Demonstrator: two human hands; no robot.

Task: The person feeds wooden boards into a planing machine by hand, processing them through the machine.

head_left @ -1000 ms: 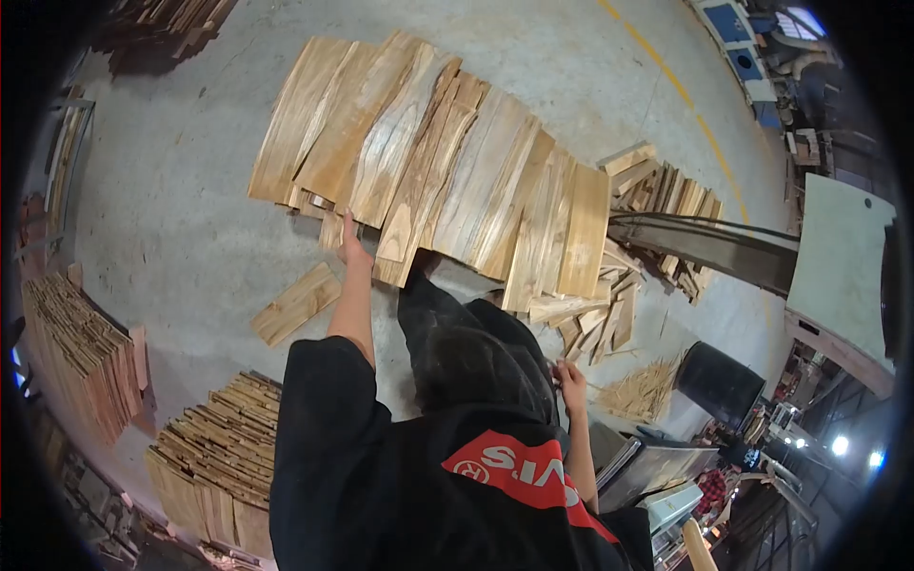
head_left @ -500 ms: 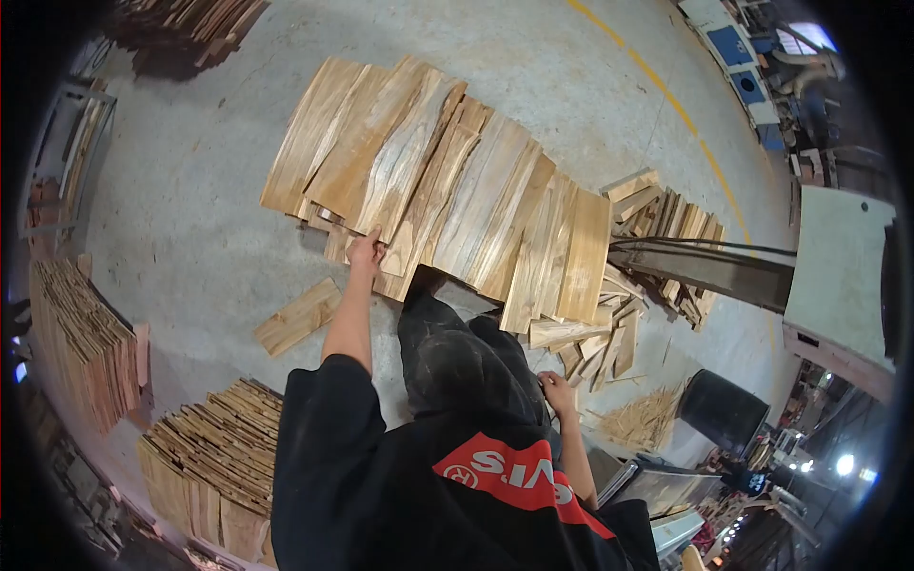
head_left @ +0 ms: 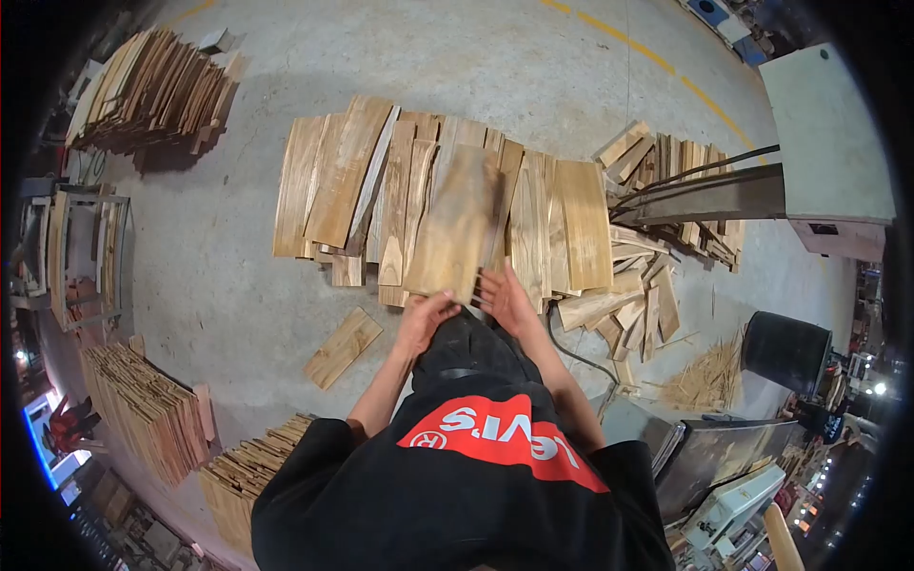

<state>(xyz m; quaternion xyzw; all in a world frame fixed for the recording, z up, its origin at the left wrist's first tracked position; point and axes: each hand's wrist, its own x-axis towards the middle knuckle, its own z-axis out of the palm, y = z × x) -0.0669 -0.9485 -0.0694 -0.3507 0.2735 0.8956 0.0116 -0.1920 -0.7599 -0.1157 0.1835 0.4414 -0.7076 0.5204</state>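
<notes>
A wooden board [head_left: 447, 233], slightly blurred, is raised in front of me over a wide spread of overlapping wooden boards [head_left: 586, 224] on the floor. My left hand [head_left: 423, 322] is closed on its near left corner, thumb along the end. Beside its lower right edge is my right hand [head_left: 507, 301], palm facing the board and fingers apart; whether the fingertips touch it I cannot make out. One loose short board [head_left: 343, 347] lies on the concrete, left of my knees.
Short offcuts [head_left: 633, 309] lie heaped at the right, below a metal beam [head_left: 714, 197] joined to a pale machine [head_left: 828, 143]. Board stacks stand at the upper left [head_left: 152, 95] and lower left [head_left: 148, 409]. A black bin [head_left: 785, 352] lies near wood splinters [head_left: 705, 376].
My left hand has moved right from the boards at the left and now holds a raised board. My right hand has come up from beside my thigh to that board's edge.
</notes>
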